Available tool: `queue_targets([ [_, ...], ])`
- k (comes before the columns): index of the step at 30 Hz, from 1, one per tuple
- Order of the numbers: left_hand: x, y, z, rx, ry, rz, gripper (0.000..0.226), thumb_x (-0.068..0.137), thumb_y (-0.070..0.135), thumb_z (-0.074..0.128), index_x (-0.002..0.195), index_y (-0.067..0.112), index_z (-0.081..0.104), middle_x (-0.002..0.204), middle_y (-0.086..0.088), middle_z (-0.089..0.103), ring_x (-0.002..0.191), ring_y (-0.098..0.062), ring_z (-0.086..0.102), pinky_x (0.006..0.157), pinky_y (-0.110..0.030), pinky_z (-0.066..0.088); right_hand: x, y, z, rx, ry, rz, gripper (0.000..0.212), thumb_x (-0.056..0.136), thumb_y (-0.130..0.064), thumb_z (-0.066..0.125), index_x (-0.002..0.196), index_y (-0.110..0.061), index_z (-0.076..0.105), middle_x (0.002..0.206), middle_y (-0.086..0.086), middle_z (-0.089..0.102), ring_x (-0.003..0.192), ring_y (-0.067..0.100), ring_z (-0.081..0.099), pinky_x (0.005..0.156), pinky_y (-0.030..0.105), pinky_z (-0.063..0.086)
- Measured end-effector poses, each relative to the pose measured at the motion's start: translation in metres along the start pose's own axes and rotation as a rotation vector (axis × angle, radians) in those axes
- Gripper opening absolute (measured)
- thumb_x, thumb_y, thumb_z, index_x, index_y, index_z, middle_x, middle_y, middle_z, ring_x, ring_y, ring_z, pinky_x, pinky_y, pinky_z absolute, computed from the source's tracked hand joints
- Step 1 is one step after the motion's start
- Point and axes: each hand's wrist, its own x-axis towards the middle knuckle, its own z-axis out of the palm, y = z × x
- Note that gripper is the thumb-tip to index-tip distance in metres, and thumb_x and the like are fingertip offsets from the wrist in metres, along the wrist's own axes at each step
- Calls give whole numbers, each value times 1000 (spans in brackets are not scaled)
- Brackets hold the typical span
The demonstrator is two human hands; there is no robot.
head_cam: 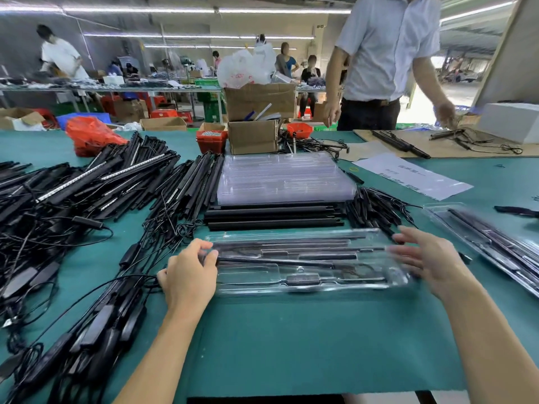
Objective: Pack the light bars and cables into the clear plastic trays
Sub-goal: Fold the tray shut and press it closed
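Judged well begun, far from done; filled tray (309, 259) lying at centre frame on the green counter (291, 339), bars and a cable already seated in its slots; another packed tray (495, 246) set aside at right edge; stack of empty trays (283, 177) waiting above centre; heaps of loose light bars and cables (73, 199) filling the left of the frame, still to pack. Left hand (186, 275) curled round the tray's left end, pinching it; right hand (431, 258) spread and released, blurred, fingers (408, 252) at the tray's right end, contact unclear.
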Motion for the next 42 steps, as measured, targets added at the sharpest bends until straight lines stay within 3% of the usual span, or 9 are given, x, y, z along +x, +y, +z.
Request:
queue_targets([
  [5, 3, 2, -5, 163, -25, 15, 9, 98, 43, 57, 105, 38, 61, 99, 11, 65, 97, -18, 47, 87, -41, 28, -10, -6, 41, -352, 67, -236, 21, 85, -36, 73, 101, -24, 69, 111, 3, 69, 111, 28, 60, 104, 51, 44],
  [7, 3, 2, -5, 165, -14, 21, 6, 98, 42, 56, 103, 38, 58, 92, 12, 62, 94, -16, 44, 84, -38, 25, -18, -9, 62, -399, 36, -338, 20, 85, -35, 70, 103, -28, 68, 112, 0, 67, 118, 28, 56, 107, 54, 40],
  [12, 5, -3, -6, -115, -2, -124, 13, 99, 33, 50, 107, 28, 58, 94, 16, 60, 103, -17, 54, 104, -40, 24, -24, 3, 105, -633, -94, -444, 16, 88, -36, 65, 103, -29, 65, 122, -1, 64, 117, 26, 54, 108, 47, 37],
  [17, 12, -2, -8, -93, -51, -177, 13, 92, 40, 58, 84, 32, 64, 82, 14, 62, 102, -20, 52, 91, -37, 23, -21, 26, 111, -854, -57, -572, 18, 91, -40, 59, 107, -32, 61, 121, -3, 55, 120, 22, 40, 103, 44, 27],
  [23, 21, -5, -15, -62, -141, -201, 37, 88, 50, 66, 59, 27, 65, 75, 18, 58, 111, -32, 52, 103, -46, 35, -18, 29, 111, -874, -50, -610, 17, 91, -42, 57, 106, -33, 57, 118, -4, 53, 117, 21, 39, 101, 44, 26],
  [29, 30, -10, -16, -117, -222, -229, 44, 89, 49, 67, 73, 9, 76, 76, 9, 64, 112, -33, 54, 108, -51, 36, -19, 31, 112, -912, -41, -627, 20, 93, -41, 53, 110, -31, 55, 121, -3, 52, 119, 21, 38, 102, 43, 25],
  [32, 42, -10, -17, -215, -273, -297, 29, 89, 39, 71, 83, 11, 78, 104, -7, 69, 123, -35, 49, 110, -51, 36, -19, 32, 113, -944, -36, -635, 21, 94, -41, 50, 112, -30, 53, 123, -2, 50, 119, 21, 38, 101, 41, 24],
  [36, 41, -6, -16, -322, -308, -342, 14, 83, 30, 77, 94, 21, 77, 123, -7, 67, 131, -33, 46, 113, -52, 34, -18, 32, 114, -972, -26, -631, 22, 95, -40, 47, 115, -29, 50, 123, -1, 48, 118, 22, 37, 102, 42, 24],
  [42, 35, 0, -16, -128, -274, -310, 42, 78, 63, 71, 78, 21, 71, 104, -4, 63, 123, -29, 40, 104, -43, 34, -18, 33, 116, -1000, -27, -642, 21, 95, -40, 45, 113, -28, 48, 120, -1, 46, 116, 23, 36, 101, 44, 24],
])
